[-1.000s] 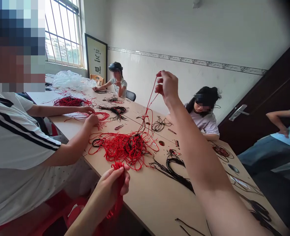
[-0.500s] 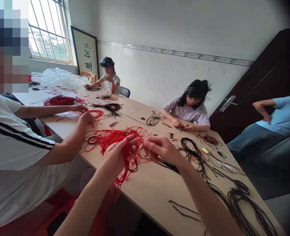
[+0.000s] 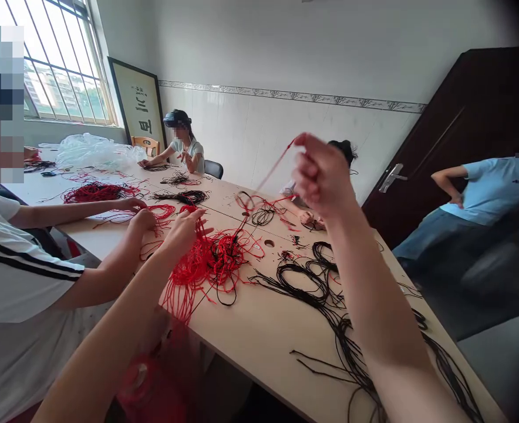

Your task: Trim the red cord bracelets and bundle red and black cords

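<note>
My right hand (image 3: 323,176) is raised high above the table, its fingers closed on the end of a red cord (image 3: 281,157). From there the cord slants down to the left, blurred, towards a dark-and-red tangle (image 3: 245,201) in the air. Lower and to the left, my left hand (image 3: 186,232) is closed around a bundle of red cords (image 3: 184,299), whose strands hang over the table edge. Just beyond it lies a heap of red cords mixed with black ones (image 3: 228,258).
Black cords (image 3: 303,285) lie in loops on the table (image 3: 259,329) to the right. A co-worker's arm (image 3: 114,252) reaches in close on my left. Two more people sit across the table; another person (image 3: 492,188) is by the door. A plastic bag pile (image 3: 96,154) lies far left.
My right hand has risen and moved right, drawing a red cord up from the bundle. My left hand has shifted left and slightly up with the red cords. The view has turned slightly.
</note>
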